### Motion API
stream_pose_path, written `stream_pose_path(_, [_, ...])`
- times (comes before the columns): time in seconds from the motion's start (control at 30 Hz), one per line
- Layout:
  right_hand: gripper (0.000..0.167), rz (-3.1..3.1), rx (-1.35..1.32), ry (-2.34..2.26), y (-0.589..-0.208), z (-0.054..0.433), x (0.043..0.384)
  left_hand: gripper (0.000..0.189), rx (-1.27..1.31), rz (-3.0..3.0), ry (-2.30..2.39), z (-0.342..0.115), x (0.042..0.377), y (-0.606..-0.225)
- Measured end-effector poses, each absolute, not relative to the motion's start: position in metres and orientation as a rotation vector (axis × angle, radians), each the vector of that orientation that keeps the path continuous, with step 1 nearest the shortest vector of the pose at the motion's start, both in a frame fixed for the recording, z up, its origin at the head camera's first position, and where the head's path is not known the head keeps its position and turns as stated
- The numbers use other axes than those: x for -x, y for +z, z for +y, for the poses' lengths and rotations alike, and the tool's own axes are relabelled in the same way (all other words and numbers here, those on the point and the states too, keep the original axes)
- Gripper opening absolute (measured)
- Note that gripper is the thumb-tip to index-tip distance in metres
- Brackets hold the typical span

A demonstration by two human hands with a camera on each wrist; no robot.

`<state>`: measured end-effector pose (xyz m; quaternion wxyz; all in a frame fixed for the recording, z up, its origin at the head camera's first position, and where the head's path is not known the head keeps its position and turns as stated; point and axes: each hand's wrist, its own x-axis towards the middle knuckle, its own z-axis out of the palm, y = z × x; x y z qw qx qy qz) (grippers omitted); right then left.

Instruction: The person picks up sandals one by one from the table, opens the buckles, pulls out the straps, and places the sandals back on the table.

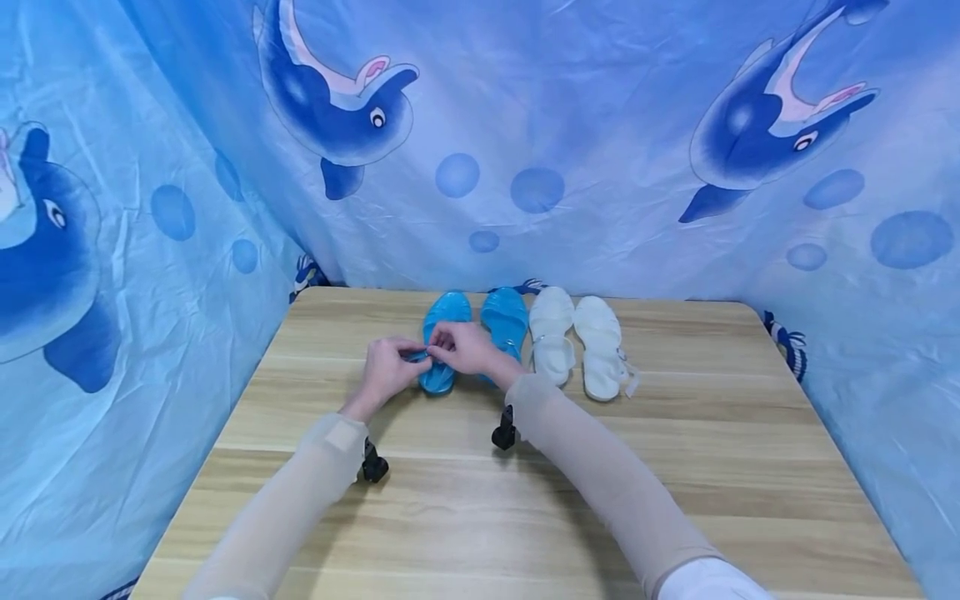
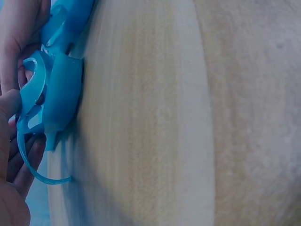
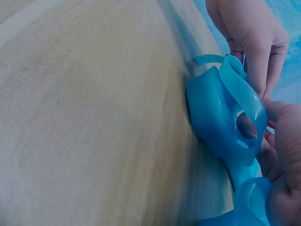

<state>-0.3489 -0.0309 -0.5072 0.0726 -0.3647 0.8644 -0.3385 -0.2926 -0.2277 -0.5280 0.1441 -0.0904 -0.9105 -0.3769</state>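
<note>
A blue sandal [image 1: 447, 307] lies toe-away at the table's back, with both hands on its ankle strap [image 3: 242, 87]. My left hand [image 1: 390, 367] pinches the strap from the left side. My right hand [image 1: 463, 346] pinches it from the right, fingertips close to the left hand's. In the left wrist view, the sandal's heel [image 2: 63, 89] faces me, and a thin loose strap end [image 2: 44, 179] curves out below the left hand's fingers. The buckle area is hidden by the fingers. Beside it, the other blue sandal [image 1: 505, 312] is partly covered by my right hand.
Two white sandals, one nearer [image 1: 552, 308] and one farther right [image 1: 598, 321], stand right of the blue pair on a wooden table [image 1: 465, 508]. Blue dolphin-print cloth [image 1: 570, 125] hangs behind and at both sides. Small black devices [image 1: 504, 433] are strapped at both wrists.
</note>
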Motion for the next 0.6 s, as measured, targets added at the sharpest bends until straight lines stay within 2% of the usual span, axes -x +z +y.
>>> stream_pose_path(0.27, [0.007,2.595,1.083,-1.043,-0.5084,-0.0298,0.3493,0.023,0.291,-2.599,-1.06,-0.2284,0.2954,-0.5316])
stream_pose_path(0.6, [0.012,2.598,1.062,-1.046,-0.5097,-0.0324,0.3507,0.023,0.285,-2.613,-1.06,-0.2282,0.2925,-0.5286])
